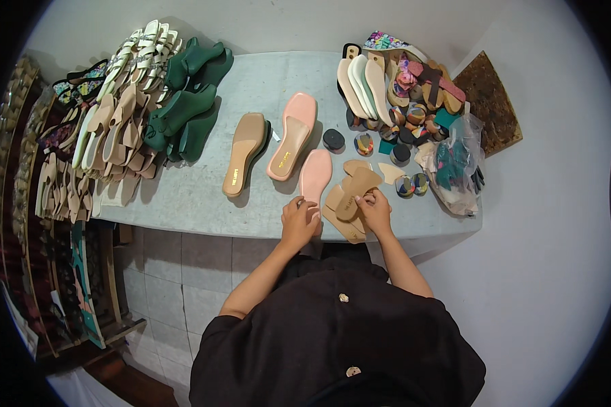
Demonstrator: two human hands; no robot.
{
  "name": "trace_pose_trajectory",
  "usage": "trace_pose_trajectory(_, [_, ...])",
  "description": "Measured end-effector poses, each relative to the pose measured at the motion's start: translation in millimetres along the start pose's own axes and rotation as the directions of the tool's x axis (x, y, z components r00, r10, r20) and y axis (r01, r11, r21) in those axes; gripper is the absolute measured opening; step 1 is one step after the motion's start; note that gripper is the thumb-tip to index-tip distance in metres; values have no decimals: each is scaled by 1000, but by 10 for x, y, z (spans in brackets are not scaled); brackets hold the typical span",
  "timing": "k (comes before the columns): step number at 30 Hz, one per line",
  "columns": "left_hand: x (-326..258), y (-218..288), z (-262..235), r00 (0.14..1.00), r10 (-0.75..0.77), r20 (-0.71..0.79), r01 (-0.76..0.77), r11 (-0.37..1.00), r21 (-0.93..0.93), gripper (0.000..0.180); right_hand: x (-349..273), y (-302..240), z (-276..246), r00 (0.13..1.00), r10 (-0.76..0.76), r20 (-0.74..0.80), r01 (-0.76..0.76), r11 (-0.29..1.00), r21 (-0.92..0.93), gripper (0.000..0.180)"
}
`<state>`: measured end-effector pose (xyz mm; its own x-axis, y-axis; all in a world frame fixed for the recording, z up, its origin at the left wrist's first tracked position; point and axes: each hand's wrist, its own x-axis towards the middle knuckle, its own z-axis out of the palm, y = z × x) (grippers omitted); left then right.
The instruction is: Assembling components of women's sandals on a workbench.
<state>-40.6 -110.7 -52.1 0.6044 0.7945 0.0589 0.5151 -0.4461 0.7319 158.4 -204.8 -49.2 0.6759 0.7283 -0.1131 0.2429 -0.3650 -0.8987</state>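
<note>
My left hand (297, 221) rests on the near end of a pink sole (315, 175) lying flat at the front of the grey table (197, 197). My right hand (375, 209) grips a tan insole (357, 188) that lies on top of a small pile of tan insoles (341, 216). Just beyond lie a pink slide sandal (292, 134) and a tan sole (244, 152), side by side.
Green shoe lasts (187, 102) and rows of cream and beige sandals (112, 129) fill the table's left. Soles, round heel pieces (333, 139) and patterned parts crowd the back right beside a clear plastic bag (455, 166). A brown board (490, 102) leans at far right.
</note>
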Motion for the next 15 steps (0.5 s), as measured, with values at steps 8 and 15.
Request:
trace_pose_trajectory(8, [18,-194,-145,992,69,-108,-66,997,34,29,45,59,323,958,43,282,-131,944,302,25])
trace_pose_trajectory(15, [-175,-407,-243,993,115,10,-115,977,177,35,180,50,706,921,-113,373,60,987,152,25])
